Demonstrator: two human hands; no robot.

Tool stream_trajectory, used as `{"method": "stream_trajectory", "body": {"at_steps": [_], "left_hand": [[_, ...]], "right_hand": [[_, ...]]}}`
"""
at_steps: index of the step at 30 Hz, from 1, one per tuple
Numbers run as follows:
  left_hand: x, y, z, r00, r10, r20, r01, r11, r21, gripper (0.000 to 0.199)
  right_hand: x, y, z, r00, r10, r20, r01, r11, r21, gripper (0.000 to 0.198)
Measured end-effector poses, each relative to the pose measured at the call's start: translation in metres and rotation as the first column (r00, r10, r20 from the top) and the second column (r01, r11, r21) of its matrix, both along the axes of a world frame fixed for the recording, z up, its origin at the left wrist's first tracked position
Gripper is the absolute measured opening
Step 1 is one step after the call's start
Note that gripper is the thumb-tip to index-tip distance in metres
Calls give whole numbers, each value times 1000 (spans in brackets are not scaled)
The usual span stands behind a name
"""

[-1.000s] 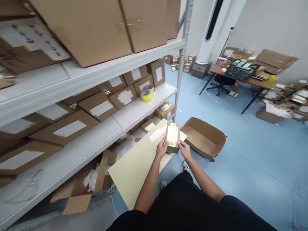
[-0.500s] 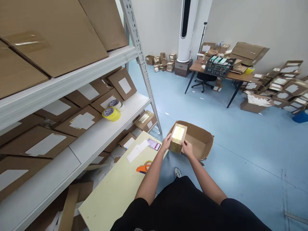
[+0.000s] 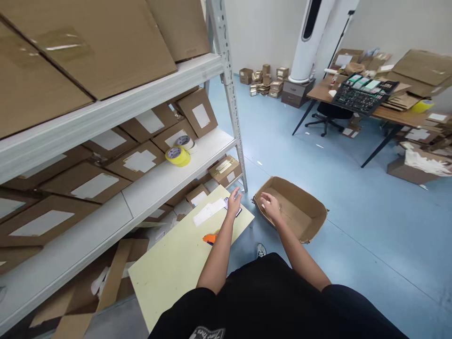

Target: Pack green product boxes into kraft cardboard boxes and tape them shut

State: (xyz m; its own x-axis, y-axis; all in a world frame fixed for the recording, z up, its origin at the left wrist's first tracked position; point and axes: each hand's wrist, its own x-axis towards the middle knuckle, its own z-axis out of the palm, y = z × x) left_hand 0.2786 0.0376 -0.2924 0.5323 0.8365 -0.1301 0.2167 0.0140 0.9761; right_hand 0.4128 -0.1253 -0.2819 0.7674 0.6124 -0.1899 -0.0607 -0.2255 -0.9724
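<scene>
My left hand [image 3: 233,203] is raised above the far end of the pale yellow table [image 3: 165,268], its fingers apart and nothing in them. Under it, partly covered, lies a phone [image 3: 238,211]. Over the near left side of a large open cardboard box [image 3: 294,207] on the floor is my right hand [image 3: 270,207], fingers loosely curved and apart, holding nothing that I can see. White paper slips [image 3: 208,213] lie on the table left of the phone. Closer to me on the table is an orange tape dispenser [image 3: 211,238], partly hidden by my left forearm.
A metal shelf rack [image 3: 141,207] full of labelled cartons runs along the left, with a yellow tape roll [image 3: 178,156] on its middle level. A brown desk [image 3: 381,113] bearing a black crate [image 3: 363,96] stands at the back right. Small boxes [image 3: 264,82] are piled by the wall.
The small labelled box that both hands held has left them and is out of sight. My hands have come apart, and the view has turned left.
</scene>
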Motion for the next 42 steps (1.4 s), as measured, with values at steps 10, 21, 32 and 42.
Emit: {"method": "stream_trajectory", "body": {"at_steps": [10, 21, 32, 42], "left_hand": [[-94, 5, 9, 985, 162, 63, -160, 986, -35, 42], [-280, 7, 13, 918, 376, 130, -374, 927, -33, 42], [-394, -14, -21, 834, 545, 91, -537, 838, -99, 43], [-386, -83, -51, 790, 612, -30, -610, 781, -135, 52]], "right_hand": [[-72, 53, 19, 980, 188, 61, -189, 982, 11, 49], [-236, 102, 12, 886, 431, 170, -438, 899, 7, 56], [-321, 110, -28, 788, 553, 270, -524, 833, -176, 56], [-277, 89, -116, 620, 754, 215, -527, 604, -599, 44]]}}
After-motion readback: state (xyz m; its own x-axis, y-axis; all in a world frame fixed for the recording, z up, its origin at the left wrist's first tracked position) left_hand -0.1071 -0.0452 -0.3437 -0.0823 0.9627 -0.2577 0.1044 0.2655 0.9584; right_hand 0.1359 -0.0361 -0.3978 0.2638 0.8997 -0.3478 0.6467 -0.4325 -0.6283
